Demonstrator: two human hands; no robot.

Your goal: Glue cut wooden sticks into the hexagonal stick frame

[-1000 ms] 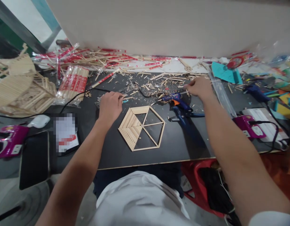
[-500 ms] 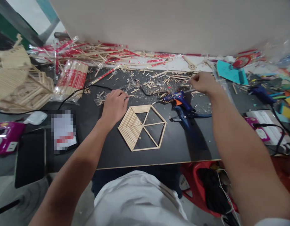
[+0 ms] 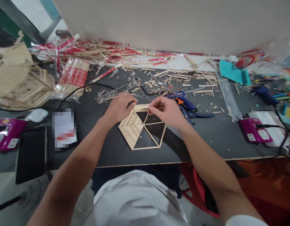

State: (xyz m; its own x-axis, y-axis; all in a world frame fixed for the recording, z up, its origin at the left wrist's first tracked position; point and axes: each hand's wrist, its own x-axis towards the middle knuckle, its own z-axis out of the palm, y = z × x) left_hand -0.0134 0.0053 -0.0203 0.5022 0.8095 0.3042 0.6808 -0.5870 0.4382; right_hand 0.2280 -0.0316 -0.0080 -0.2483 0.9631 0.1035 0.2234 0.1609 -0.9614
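Observation:
A flat hexagonal stick frame (image 3: 132, 133) lies on the dark table, with spokes meeting at its middle. Its left sections are filled with rows of thin wooden sticks; others are open. At its top edge, my right hand (image 3: 167, 111) pinches what looks like a short wooden stick (image 3: 143, 109) over the partly filled top section. My left hand (image 3: 120, 108) is curled at the frame's upper left, fingers together; whatever they hold is hidden. Behind my right hand lie a blue glue gun (image 3: 186, 102) and a blue-handled cutter (image 3: 203, 115), partly covered.
Stick scraps (image 3: 180, 77) litter the table's back. Wrapped chopstick bundles (image 3: 73, 75) and a larger stick model (image 3: 20, 78) stand left. A phone (image 3: 30, 153) and a purple power strip (image 3: 9, 135) lie front left. Another purple power strip (image 3: 255, 130) sits right. A black cord (image 3: 83, 89) crosses the table.
My right hand has come from the scraps at the back right to the frame's top edge, fingers pinched. My left hand has shifted slightly right. The cutter appears moved or turned slightly.

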